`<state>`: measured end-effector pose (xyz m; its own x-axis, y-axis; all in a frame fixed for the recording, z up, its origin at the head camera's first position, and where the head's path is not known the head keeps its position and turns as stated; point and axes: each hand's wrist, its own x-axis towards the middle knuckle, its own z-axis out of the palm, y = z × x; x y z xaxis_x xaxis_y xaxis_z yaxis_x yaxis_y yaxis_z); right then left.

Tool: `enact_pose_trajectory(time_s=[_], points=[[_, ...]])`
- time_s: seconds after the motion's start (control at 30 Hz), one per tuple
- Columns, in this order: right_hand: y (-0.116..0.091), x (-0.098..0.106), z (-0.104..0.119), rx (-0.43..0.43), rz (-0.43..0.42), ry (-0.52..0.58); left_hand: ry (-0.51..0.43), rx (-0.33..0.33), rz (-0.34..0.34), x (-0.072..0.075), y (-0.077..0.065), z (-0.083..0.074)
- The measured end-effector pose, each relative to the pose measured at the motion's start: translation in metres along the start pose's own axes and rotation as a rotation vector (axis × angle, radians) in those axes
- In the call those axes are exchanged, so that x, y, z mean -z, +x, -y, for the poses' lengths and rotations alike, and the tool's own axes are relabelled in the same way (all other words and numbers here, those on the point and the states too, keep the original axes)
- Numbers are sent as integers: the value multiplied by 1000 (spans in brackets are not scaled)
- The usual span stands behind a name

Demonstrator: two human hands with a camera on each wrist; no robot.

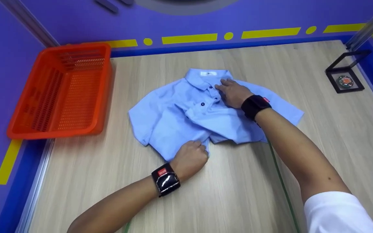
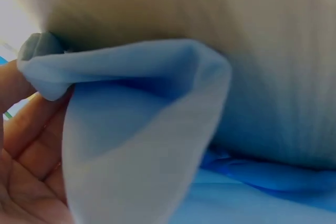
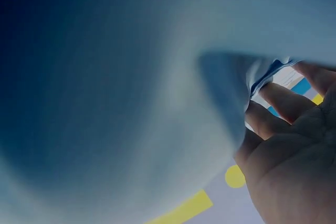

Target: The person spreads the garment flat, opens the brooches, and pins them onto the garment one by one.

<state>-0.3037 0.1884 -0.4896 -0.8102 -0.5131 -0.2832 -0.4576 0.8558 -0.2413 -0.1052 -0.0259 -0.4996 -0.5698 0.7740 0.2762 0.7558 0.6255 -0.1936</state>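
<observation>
A light blue button-up shirt [image 1: 170,119] lies front side up on the table, its collar toward the far wall and its front rumpled around the dark buttons. My left hand [image 1: 191,158] grips the front hem at the near edge. In the left wrist view the cloth [image 2: 136,129] folds over between the thumb and fingers of that hand [image 2: 37,156]. Just below the collar, my right hand [image 1: 233,94] rests on the shirt with its fingers extended. The right wrist view shows the fingers of this hand [image 3: 278,108] against the fabric; raised cloth [image 3: 121,108] blocks much there.
An orange plastic basket [image 1: 100,97] stands at the left. At the far right, a small black frame [image 1: 337,87] holds a round badge [image 1: 345,81]. Blue walls [image 1: 186,24] with yellow marks border the wood-grain table [image 1: 134,194]. A thin green cable [image 1: 282,181] runs beneath the right arm.
</observation>
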Motion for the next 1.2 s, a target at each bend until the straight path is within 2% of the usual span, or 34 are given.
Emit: enact_pose_trajectory(time_s=[0.2,0.4,0.93,1.2], points=[[0,0,-6,-24,6,10,-45,-49,31,5,-10,-4],[1,3,-8,-24,7,19,-84,-74,17,9,-18,-7],[4,4,-11,-33,0,29,-98,-140,-14,12,-31,-12],[5,3,-13,-41,8,35,-110,-208,-8,15,-38,-15]])
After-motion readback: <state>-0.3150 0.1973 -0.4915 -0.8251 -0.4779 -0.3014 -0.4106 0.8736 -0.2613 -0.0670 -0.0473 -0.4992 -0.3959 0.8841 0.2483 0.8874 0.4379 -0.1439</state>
